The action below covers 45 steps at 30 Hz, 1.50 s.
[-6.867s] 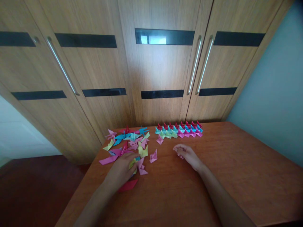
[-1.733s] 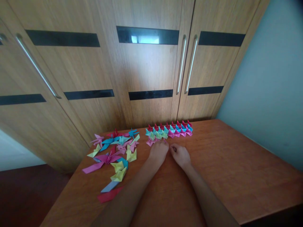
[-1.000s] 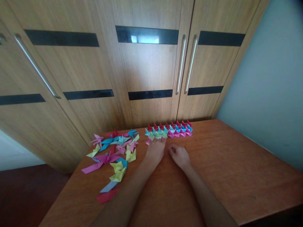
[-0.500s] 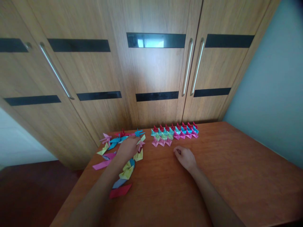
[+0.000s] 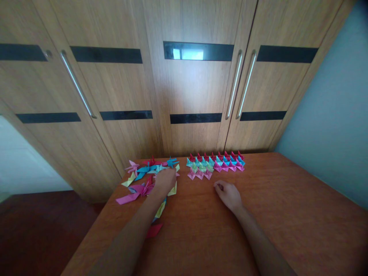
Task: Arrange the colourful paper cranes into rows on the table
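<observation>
My left hand (image 5: 166, 181) is over the spread of origami paper pieces at the left of the table, its fingers curled and mostly hidden from above. A bit of a pink folded paper piece (image 5: 178, 174) shows right beside its fingers; whether it is in their grip is hidden. Around it lie a blue paper crane (image 5: 172, 162), a yellow folded piece (image 5: 173, 189) and a magenta one (image 5: 128, 198). My right hand (image 5: 229, 194) rests closed on the table, thumb against the curled fingers, nothing visible in it. Beyond it stand tight rows of folded paper pieces (image 5: 202, 167) in red, blue, green and pink.
The brown wooden table (image 5: 276, 214) backs onto a wooden wardrobe (image 5: 195, 96) with long metal handles (image 5: 234, 85). A pale blue wall (image 5: 330, 119) stands to the right. A red folded piece (image 5: 154, 230) lies near my left forearm.
The view has shifted slightly to the left. My left hand has come a little nearer and now covers most of the pink piece. My right hand stays closed in place.
</observation>
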{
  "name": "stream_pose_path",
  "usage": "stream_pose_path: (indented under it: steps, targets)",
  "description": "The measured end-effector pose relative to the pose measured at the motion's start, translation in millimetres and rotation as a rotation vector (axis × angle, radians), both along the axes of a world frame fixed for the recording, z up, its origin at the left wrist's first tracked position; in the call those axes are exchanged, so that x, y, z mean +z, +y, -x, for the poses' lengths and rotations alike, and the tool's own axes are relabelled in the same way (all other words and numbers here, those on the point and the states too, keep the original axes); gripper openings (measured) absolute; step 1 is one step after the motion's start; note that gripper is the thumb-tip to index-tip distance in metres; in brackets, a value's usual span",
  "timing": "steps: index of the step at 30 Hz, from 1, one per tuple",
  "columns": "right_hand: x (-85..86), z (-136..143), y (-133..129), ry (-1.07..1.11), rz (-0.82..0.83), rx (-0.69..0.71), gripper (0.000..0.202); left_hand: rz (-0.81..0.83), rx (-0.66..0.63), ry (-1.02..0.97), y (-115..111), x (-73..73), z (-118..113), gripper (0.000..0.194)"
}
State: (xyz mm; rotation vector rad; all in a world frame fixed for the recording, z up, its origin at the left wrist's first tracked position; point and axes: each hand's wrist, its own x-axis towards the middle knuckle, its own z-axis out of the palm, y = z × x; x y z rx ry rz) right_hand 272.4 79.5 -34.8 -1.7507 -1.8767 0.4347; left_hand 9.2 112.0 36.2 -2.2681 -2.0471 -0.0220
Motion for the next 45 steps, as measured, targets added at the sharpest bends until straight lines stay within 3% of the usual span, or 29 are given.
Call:
stream_pose_path:
  steps: [5, 11, 14, 17, 19, 24, 31, 36, 41, 45]
  targets:
    - [0.3, 0.1, -0.1, -0.007, -0.01, 0.008, 0.019, -0.033, 0.008, -0.024, -1.1, 1.1, 0.4, 0.028]
    - [-1.7, -1.0, 0.7, 0.04, -0.022, 0.013, 0.017, -0.126, -0.054, -0.111, -5.3, 22.2, 0.9, 0.029]
    - [1.0, 3.0, -0.8, 0.219, -0.046, 0.096, 0.019, -0.164, -0.187, -0.345, -16.2, 24.3, -9.9, 0.025]
    - [8.1, 10.2, -5.5, 0.507, -0.022, 0.238, 0.026, -0.11, -0.354, -0.774, -33.6, 7.1, -29.5, 0.024]
    - [14.2, 14.4, -10.2, 0.653, 0.038, 0.296, 0.031, -0.026, -0.38, -0.98, -44.9, -11.9, -43.1, 0.024]
    - [23.3, 19.5, -19.7, 0.784, 0.134, 0.404, 0.035, 0.119, -0.316, -1.171, -59.1, -50.6, -62.1, 0.025]
    - [18.4, 23.6, -18.5, 0.751, 0.183, 0.438, 0.029, 0.282, -0.259, -1.398, -64.9, -58.4, -65.7, 0.019]
    - [16.8, 21.5, -17.9, 0.8, 0.197, 0.411, 0.029, 0.294, -0.256, -1.4, -70.0, -53.2, -62.7, 0.027]
    - [13.3, 17.0, -13.4, 0.804, 0.15, 0.344, 0.036, 0.027, -0.318, -1.089, -76.3, -36.4, -57.6, 0.022]
    - [10.7, 15.6, -10.2, 0.788, 0.16, 0.345, 0.038, 0.006, -0.469, -0.919, -84.8, -25.1, -58.6, 0.02]
